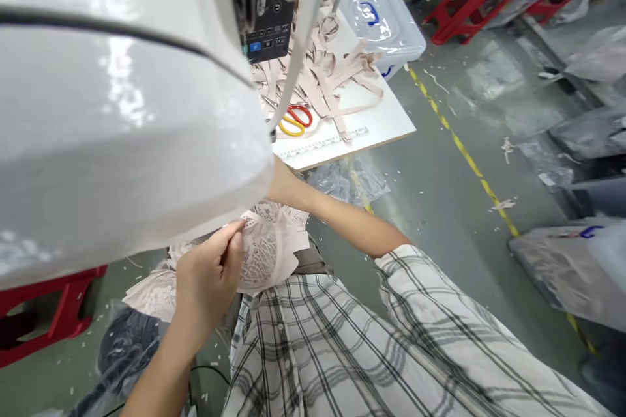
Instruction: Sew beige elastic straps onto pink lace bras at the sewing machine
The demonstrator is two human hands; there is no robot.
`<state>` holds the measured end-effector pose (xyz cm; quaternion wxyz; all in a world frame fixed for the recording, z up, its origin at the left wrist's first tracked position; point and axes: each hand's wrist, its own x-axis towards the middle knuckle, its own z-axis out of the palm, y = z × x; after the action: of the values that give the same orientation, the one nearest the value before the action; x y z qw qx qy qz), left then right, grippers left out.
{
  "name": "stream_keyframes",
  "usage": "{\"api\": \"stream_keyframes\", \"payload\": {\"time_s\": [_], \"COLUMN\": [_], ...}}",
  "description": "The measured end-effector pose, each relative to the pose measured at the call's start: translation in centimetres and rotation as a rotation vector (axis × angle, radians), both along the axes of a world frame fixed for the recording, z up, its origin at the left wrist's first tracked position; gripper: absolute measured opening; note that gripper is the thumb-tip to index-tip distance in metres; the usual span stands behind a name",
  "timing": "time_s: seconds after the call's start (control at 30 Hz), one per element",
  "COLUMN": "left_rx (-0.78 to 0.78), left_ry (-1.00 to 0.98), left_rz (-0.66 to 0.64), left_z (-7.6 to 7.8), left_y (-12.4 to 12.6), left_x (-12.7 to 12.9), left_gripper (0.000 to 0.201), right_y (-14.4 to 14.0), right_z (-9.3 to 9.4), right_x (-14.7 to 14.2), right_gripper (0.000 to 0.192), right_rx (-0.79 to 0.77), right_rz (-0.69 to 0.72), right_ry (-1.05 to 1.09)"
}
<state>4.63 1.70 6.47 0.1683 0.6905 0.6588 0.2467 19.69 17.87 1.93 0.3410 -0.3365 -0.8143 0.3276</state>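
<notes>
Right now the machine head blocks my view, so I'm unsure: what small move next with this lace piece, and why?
Probably draw the lace piece slightly toward you. The left hand pinches its edge, while the right hand is hidden behind the machine head, so the fabric's far end can't be checked.

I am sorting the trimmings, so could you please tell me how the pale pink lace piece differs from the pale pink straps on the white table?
The pale pink lace piece is broad and patterned with openwork; the pale pink straps are narrow, plain bands. The lace piece is pinched by the left hand over the lap; the straps lie untouched in a loose heap on the white table. Both share the same pale pink colour.
</notes>
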Motion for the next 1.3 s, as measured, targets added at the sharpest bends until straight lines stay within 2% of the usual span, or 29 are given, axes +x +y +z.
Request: {"api": "stream_keyframes", "payload": {"time_s": [0.23,0.4,0.73,0.9,1.03,1.2,1.3], "left_rx": [0.070,0.086,0.097,0.095,0.084,0.094,0.245], "left_ry": [0.033,0.045,0.057,0.057,0.022,0.060,0.166], "left_rz": [0.006,0.034,-0.012,-0.019,0.012,0.103,0.180], "left_z": [-0.4,-0.5,-0.7,-0.8,-1.1,-2.3,-2.9], "left_y": [-0.4,-0.7,-0.6,-0.7,-1.1,-1.8,-1.9], "left_x": [0.0,0.2,0.7,0.8,0.7,0.0,0.6], "left_gripper": [0.027,0.026,0.027,0.028,0.028,0.033,0.038], "right_y": [0.1,-0.1,0.3,0.3,0.2,0.2,0.0], "right_z": [-1.0,-0.6,-1.2,-1.0,-0.8,-0.7,-0.7], "right_x": [-0.5,-0.5,-0.5,-0.3,-0.2,0.0,0.0], "right_gripper": [0.014,0.013,0.020,0.015,0.012,0.013,0.015], "right_rx": [-0.034,-0.022,0.005,-0.004,-0.002,-0.021,-0.029], "right_rz": [-0.008,-0.019,-0.023,-0.004,-0.008,-0.039,-0.019], "right_ry": [0.094,0.102,0.096,0.099,0.130,0.119,0.138]}}
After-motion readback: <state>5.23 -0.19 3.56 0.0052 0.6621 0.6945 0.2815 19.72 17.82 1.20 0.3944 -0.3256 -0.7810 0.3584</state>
